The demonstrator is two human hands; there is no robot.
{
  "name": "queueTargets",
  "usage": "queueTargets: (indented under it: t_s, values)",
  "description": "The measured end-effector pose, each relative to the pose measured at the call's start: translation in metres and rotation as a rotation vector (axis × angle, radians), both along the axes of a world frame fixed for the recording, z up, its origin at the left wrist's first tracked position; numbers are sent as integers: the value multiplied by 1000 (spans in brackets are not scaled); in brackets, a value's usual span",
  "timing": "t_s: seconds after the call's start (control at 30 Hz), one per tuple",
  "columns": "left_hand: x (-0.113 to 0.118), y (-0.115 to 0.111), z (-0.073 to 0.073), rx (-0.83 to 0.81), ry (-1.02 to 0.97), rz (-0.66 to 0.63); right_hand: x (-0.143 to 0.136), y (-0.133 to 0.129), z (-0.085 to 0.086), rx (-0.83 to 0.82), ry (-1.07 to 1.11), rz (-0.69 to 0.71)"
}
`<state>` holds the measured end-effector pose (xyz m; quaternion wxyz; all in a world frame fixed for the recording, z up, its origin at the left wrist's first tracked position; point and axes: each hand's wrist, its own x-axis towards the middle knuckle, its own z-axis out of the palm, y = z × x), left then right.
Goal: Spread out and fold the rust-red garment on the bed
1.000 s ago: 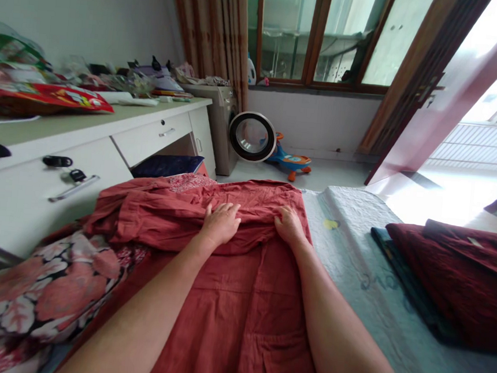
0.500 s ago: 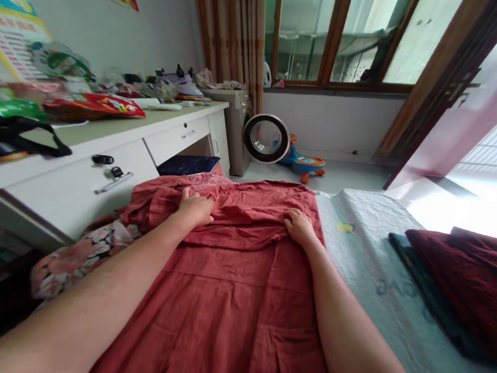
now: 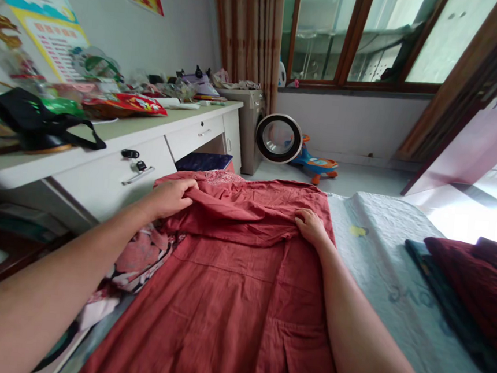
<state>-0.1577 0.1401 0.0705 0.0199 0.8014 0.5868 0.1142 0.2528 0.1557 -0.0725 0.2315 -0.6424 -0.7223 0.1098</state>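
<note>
Nearest, at the bottom of the frame, the red garment lies spread flat, with a flapped pocket toward the lower right. It covers much of the bed cover in the centre, and a flower-patterned cloth comes out beside its left edge.

A little farther, around the middle of the frame, the upper part of the garment is turned over itself in loose, wrinkled folds. At its left end, the left hand is grasping the edge of the cloth between thumb and fingers. The right hand touches the other side with bent fingers; whether it pinches the cloth or only presses on it, I cannot tell.

So the step in hand seems to be arranging this turned-over part, with one hand at each side. In my judgement, the next move calls for light, equal tension between the two hands, so that the folds become smooth and the flat part below is not dragged. The patterned cloth, very close to the left edge, should not be caught together with it.

Toward the right edge of the frame, dark red folded clothes lie apart. Farther, near the upper centre, is a washing machine with its round door open.
</note>
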Motion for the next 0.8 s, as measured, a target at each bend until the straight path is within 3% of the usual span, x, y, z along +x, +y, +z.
queueTargets:
  t_s: [0.17, 0.27, 0.33, 0.37, 0.43, 0.5, 0.57, 0.67, 0.73, 0.8]
  values:
    - [12, -28, 21, -214, -627, 37, 1, -1, 2, -1, 5, 2]
    - [2, -29, 22, -384, -820, 39, 2, 0, 1, -6, 3, 10]
    - [-10, -25, 16, -358, -748, 124, 2, 0, 0, -6, -2, 8]
    - [-15, -24, 12, -267, -648, 206, 2, 0, 0, -4, -5, 5]
    - [-18, -25, 2, 18, -365, 348, 2, 0, 0, 1, -11, 4]
    - [-11, -34, -10, 305, -105, 351, 2, 0, 0, 0, -11, 3]
    - [7, -50, -23, 377, 20, 176, 2, 0, 0, -4, -7, -1]
    - [43, -72, -50, 123, 105, -247, 2, 1, -1, 2, 3, 3]
    - [63, -80, -70, 39, 184, -345, 2, 0, -1, 8, 7, 13]
    - [75, -79, -87, 36, 249, -320, 2, 0, -1, 10, 11, 13]
